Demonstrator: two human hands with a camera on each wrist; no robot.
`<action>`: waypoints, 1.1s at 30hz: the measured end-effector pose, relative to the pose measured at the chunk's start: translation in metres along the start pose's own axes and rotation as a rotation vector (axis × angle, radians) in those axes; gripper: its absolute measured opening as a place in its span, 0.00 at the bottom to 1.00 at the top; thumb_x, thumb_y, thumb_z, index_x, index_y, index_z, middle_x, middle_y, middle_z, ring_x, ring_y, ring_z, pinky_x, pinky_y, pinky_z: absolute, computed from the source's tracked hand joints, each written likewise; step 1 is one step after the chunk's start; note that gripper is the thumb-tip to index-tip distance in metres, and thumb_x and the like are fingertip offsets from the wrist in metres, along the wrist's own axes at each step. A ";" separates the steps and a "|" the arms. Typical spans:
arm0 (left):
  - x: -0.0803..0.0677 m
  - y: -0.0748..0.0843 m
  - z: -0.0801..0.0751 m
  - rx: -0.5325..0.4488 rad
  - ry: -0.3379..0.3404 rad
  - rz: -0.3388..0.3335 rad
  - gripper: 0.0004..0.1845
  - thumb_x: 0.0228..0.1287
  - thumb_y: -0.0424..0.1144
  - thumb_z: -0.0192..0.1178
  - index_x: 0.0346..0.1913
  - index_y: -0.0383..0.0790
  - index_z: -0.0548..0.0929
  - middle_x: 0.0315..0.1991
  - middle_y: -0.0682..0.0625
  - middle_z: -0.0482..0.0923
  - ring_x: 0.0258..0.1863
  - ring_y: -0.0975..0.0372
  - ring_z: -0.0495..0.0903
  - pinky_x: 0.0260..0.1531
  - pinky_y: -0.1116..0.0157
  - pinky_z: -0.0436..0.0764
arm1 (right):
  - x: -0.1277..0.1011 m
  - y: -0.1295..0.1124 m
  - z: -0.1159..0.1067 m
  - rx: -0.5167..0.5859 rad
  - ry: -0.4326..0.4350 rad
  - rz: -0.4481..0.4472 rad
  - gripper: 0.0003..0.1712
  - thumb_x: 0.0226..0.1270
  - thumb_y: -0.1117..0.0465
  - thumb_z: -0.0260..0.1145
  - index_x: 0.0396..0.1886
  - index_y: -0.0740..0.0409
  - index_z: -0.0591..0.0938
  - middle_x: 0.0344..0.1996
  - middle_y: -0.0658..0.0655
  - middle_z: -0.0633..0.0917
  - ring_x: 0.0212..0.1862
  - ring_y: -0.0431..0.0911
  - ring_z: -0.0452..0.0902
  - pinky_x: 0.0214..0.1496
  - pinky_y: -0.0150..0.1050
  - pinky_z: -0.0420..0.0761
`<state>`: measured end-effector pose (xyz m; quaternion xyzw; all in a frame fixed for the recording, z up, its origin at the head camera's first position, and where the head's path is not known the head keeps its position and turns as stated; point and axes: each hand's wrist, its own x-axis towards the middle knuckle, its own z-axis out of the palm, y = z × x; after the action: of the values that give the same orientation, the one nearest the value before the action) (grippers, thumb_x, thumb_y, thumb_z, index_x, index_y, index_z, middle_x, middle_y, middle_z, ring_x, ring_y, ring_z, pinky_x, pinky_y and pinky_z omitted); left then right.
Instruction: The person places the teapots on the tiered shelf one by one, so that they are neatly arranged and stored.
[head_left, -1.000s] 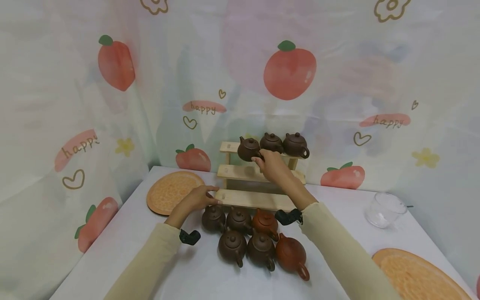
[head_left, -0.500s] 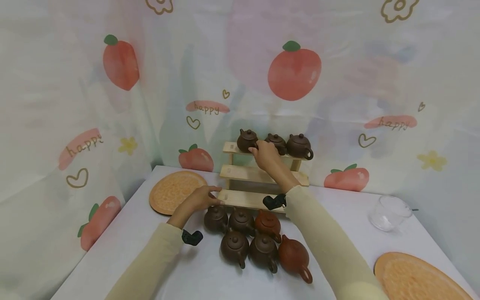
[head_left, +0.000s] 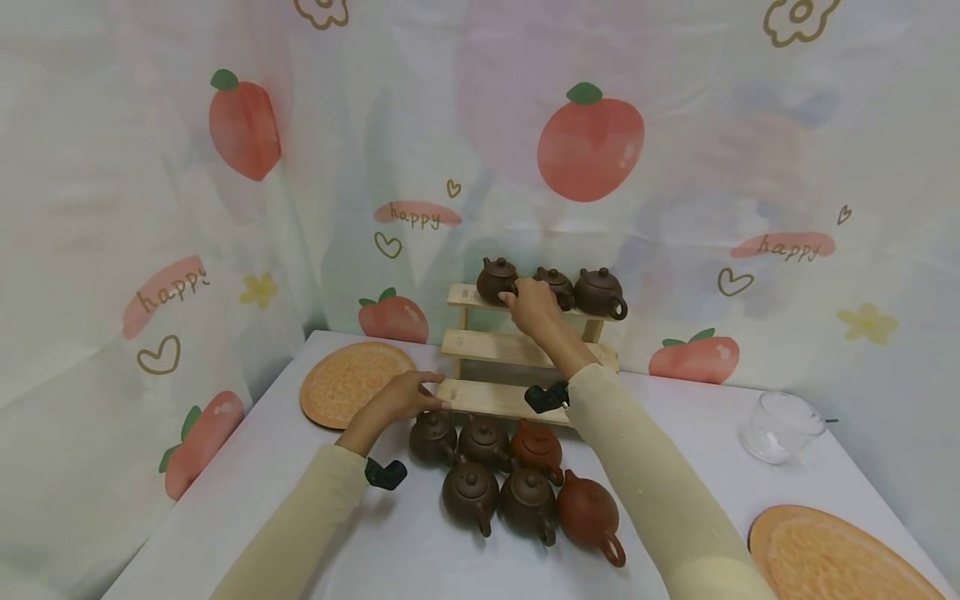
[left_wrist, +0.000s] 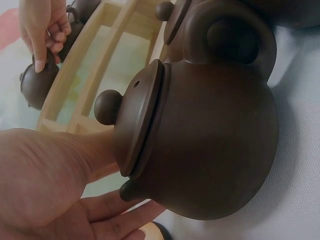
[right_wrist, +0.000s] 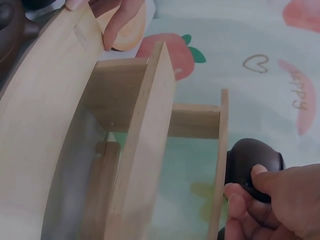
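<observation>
Right hand (right_wrist: 282, 205) grips dark teapot (right_wrist: 247, 159), base against far plank of wooden rack (right_wrist: 146, 145). Left hand (right_wrist: 119, 21) holds near plank's end. Second teapot (right_wrist: 12, 45) partly visible, left edge. Fruit-print backdrop (right_wrist: 240, 30).

Along the top shelf (head_left: 463, 294), you have a short bare stretch left of the dark teapot (head_left: 496, 282) pinched by your right hand (head_left: 536, 304), while two more dark teapots (head_left: 598, 293) block the way to its right. You can reach the left part of the middle shelf (head_left: 487, 345) from the front, but your right forearm (head_left: 573, 354) crosses its right part, your left hand (head_left: 405, 396) holds the lowest shelf (head_left: 487, 397) at its left end, and six teapots (head_left: 469, 492) crowd before that board. Right of your sleeve (head_left: 660, 483), open tabletop (head_left: 690, 425) runs to the glass cup (head_left: 782, 428).
</observation>
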<state>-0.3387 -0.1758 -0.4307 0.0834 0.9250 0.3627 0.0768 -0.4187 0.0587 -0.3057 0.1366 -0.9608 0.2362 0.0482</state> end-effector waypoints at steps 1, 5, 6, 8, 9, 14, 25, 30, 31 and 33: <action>0.000 0.000 0.000 0.001 0.000 -0.001 0.33 0.70 0.45 0.73 0.74 0.39 0.77 0.53 0.36 0.88 0.48 0.51 0.88 0.43 0.57 0.85 | 0.000 0.000 0.000 0.008 0.001 0.003 0.28 0.87 0.51 0.55 0.70 0.70 0.76 0.50 0.68 0.87 0.50 0.60 0.85 0.54 0.53 0.83; -0.002 0.002 0.000 0.003 -0.001 -0.005 0.33 0.70 0.44 0.72 0.74 0.39 0.77 0.53 0.36 0.88 0.48 0.51 0.88 0.43 0.57 0.85 | 0.000 0.000 0.000 0.041 0.008 0.016 0.29 0.87 0.51 0.56 0.71 0.70 0.75 0.39 0.65 0.90 0.43 0.57 0.87 0.53 0.52 0.84; -0.002 0.003 0.000 0.002 -0.001 -0.006 0.33 0.70 0.44 0.72 0.74 0.39 0.77 0.53 0.36 0.88 0.48 0.51 0.88 0.44 0.57 0.85 | -0.001 0.001 0.000 0.046 0.009 0.017 0.29 0.87 0.51 0.56 0.71 0.70 0.75 0.38 0.64 0.90 0.42 0.57 0.87 0.54 0.52 0.84; -0.002 0.004 0.000 0.003 -0.001 -0.009 0.33 0.70 0.44 0.72 0.74 0.39 0.77 0.52 0.36 0.88 0.48 0.51 0.88 0.44 0.57 0.85 | -0.002 0.001 0.000 0.054 0.013 0.015 0.28 0.86 0.51 0.57 0.70 0.70 0.76 0.38 0.64 0.90 0.42 0.57 0.87 0.54 0.52 0.84; -0.002 0.004 0.000 0.003 0.000 -0.010 0.33 0.70 0.44 0.72 0.74 0.39 0.77 0.52 0.36 0.88 0.49 0.51 0.88 0.44 0.57 0.85 | -0.003 0.002 0.000 0.055 0.016 0.014 0.27 0.86 0.51 0.57 0.68 0.70 0.77 0.37 0.64 0.91 0.41 0.57 0.87 0.53 0.52 0.84; -0.003 0.004 0.000 0.004 0.002 -0.014 0.33 0.70 0.44 0.72 0.74 0.39 0.77 0.52 0.36 0.88 0.49 0.51 0.88 0.45 0.56 0.84 | -0.007 0.009 0.001 0.047 0.040 -0.007 0.21 0.84 0.50 0.60 0.42 0.65 0.83 0.32 0.63 0.90 0.35 0.55 0.86 0.40 0.46 0.80; -0.001 0.002 0.001 -0.001 -0.001 -0.024 0.33 0.70 0.45 0.72 0.75 0.40 0.76 0.53 0.37 0.88 0.49 0.52 0.87 0.44 0.57 0.84 | -0.047 0.050 -0.008 -0.027 -0.078 -0.165 0.19 0.82 0.54 0.63 0.42 0.67 0.88 0.27 0.61 0.89 0.27 0.49 0.82 0.34 0.44 0.82; -0.001 0.003 0.000 -0.003 -0.006 -0.013 0.33 0.70 0.44 0.72 0.74 0.40 0.77 0.53 0.36 0.88 0.47 0.52 0.87 0.42 0.58 0.84 | -0.083 0.076 -0.021 -0.052 -0.110 -0.203 0.19 0.81 0.53 0.64 0.39 0.66 0.87 0.23 0.58 0.86 0.25 0.47 0.80 0.33 0.45 0.80; -0.001 0.003 0.000 -0.003 -0.006 -0.012 0.33 0.70 0.44 0.72 0.74 0.39 0.77 0.53 0.36 0.88 0.47 0.52 0.87 0.42 0.58 0.84 | -0.092 0.081 -0.024 -0.054 -0.116 -0.204 0.19 0.81 0.53 0.64 0.39 0.65 0.87 0.23 0.57 0.86 0.25 0.46 0.80 0.33 0.44 0.80; -0.001 0.003 0.000 -0.001 -0.004 -0.010 0.33 0.70 0.44 0.72 0.74 0.39 0.77 0.53 0.36 0.87 0.48 0.52 0.87 0.42 0.57 0.84 | -0.111 0.089 -0.028 -0.052 -0.140 -0.198 0.18 0.81 0.52 0.64 0.40 0.63 0.86 0.23 0.56 0.85 0.24 0.44 0.79 0.31 0.43 0.79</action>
<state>-0.3371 -0.1739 -0.4289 0.0792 0.9251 0.3625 0.0804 -0.3369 0.1748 -0.3375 0.2455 -0.9495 0.1951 0.0075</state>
